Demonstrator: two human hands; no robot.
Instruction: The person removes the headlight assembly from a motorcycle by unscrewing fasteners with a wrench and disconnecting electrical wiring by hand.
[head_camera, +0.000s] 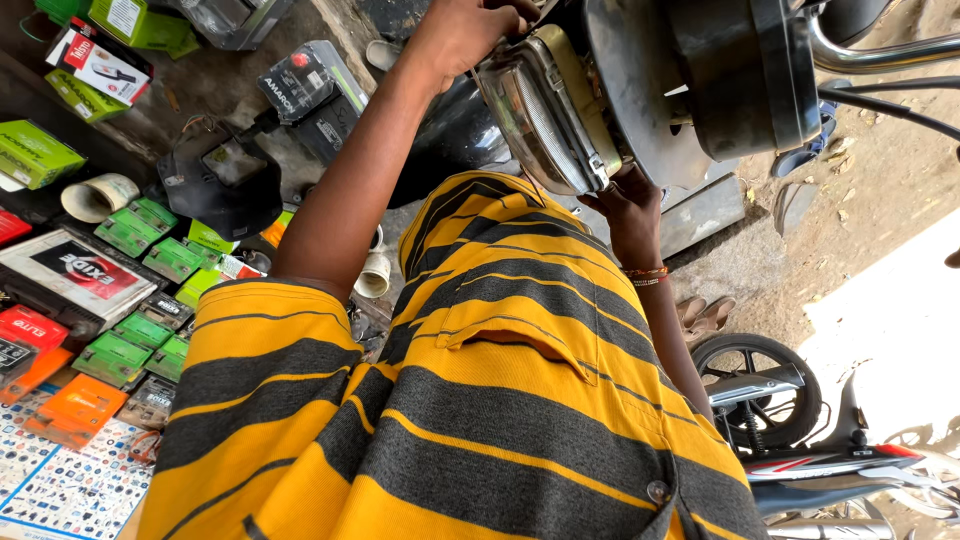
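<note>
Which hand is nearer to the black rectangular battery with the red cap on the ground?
Left. The left hand grips the top of the round glass headlight, right of the battery; the right hand holds its lower rim, farther away.

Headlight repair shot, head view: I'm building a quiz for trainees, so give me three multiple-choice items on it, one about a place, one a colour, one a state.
1. Where is the right hand?
A. At the rim of the headlight
B. On a motorcycle wheel
C. On a green box

2. What colours are the stripes of the shirt?
A. Red and white
B. Yellow and dark grey
C. Blue and green

3. How is the headlight kept up?
A. It lies on the ground
B. It sits in a carton
C. Both hands have a grip on it

Answers: 1 A, its fingers curl at the lamp's edge. 2 B, broad yellow and grey bands cross the cloth. 3 C, the left hand clasps one side and the right hand the opposite rim.
</note>
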